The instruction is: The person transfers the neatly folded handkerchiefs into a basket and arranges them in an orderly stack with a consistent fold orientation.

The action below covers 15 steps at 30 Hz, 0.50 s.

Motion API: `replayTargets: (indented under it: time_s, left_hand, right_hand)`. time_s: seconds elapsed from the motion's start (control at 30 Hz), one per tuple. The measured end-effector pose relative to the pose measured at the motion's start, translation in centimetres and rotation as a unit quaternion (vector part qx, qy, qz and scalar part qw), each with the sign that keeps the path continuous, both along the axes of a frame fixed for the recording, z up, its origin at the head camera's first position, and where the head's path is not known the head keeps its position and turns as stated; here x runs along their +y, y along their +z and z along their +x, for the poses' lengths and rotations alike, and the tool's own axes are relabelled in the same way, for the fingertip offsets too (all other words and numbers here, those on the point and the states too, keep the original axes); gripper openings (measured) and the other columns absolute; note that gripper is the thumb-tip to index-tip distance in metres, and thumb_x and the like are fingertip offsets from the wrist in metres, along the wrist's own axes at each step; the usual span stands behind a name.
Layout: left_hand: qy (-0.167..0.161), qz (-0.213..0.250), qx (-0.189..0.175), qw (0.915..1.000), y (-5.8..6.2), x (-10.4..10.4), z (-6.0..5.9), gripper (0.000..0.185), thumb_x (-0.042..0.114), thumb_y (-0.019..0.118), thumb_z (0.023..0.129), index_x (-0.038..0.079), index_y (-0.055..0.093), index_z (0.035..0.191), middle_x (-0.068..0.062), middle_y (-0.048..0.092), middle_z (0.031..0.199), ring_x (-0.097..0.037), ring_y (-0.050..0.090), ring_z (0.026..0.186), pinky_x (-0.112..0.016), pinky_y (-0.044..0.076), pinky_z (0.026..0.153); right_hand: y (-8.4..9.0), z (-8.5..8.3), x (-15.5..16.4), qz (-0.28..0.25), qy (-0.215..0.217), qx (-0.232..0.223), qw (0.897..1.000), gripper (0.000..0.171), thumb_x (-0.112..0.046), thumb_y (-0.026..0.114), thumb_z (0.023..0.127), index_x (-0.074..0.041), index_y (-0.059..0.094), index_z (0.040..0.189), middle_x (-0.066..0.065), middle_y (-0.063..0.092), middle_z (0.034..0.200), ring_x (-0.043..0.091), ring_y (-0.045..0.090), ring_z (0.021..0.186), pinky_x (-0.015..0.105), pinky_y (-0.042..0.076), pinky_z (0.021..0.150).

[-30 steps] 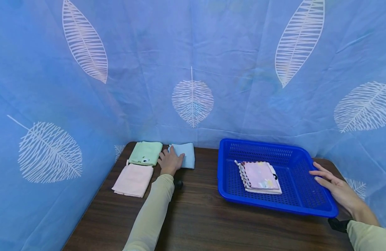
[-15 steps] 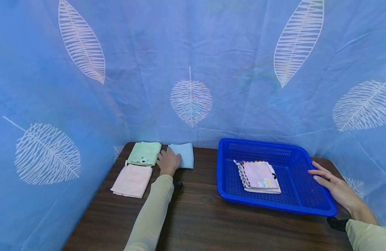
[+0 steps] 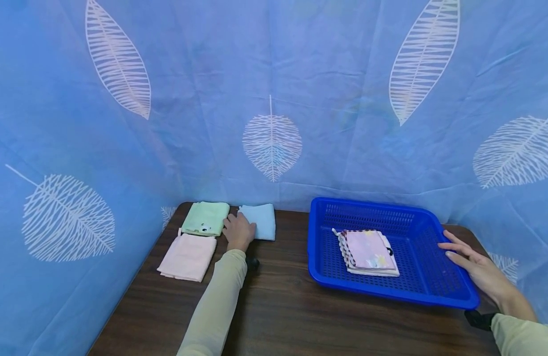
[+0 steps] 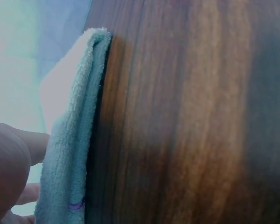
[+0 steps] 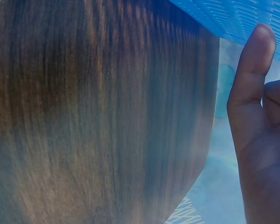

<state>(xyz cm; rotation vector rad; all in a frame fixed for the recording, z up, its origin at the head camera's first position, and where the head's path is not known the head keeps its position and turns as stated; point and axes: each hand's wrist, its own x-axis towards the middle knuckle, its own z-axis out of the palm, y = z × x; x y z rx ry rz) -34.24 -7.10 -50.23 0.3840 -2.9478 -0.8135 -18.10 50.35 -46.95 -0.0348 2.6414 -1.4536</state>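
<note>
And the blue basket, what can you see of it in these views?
The basket is bright blue and looks like plastic: roughly rectangular with rounded corners, a solid smooth rim, and slotted walls and floor. It stands open side up on the dark wood-look table, toward the back. Inside lies a folded pink cloth on a whitish one. The right hand has fingers and thumb at its right-hand rim; how firmly cannot be told.
</note>
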Motion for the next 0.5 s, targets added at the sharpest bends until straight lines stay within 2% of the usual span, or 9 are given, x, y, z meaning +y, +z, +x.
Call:
replayTargets:
  time_s: [0.3, 0.5]
  left_hand:
    - [0.001, 0.022, 0.012, 0.9997, 0.15, 0.04, 0.03, 0.052, 0.023, 0.068, 0.095, -0.007, 0.053, 0.134, -0.032, 0.047, 0.132, -0.048, 0.041, 0.126, -0.060, 0.043, 0.099]
    - [0.018, 0.039, 0.008, 0.9990, 0.19, 0.10, -0.02, 0.058, 0.023, 0.075, 0.091, -0.004, 0.051, 0.138, -0.033, 0.048, 0.133, -0.049, 0.043, 0.127, -0.061, 0.043, 0.101]
  right_hand:
    - [-0.16, 0.05, 0.13, -0.006, 0.003, 0.003, 1.000, 0.049, -0.034, 0.039, 0.112, -0.017, 0.040, 0.158, -0.045, 0.010, 0.154, -0.033, 0.016, 0.120, 0.004, 0.043, 0.080]
    - [-0.32, -0.05, 0.17, -0.008, 0.013, 0.017, 1.000, 0.048, -0.031, 0.038, 0.112, -0.015, 0.040, 0.157, -0.043, 0.009, 0.157, -0.033, 0.017, 0.119, 0.002, 0.039, 0.080]
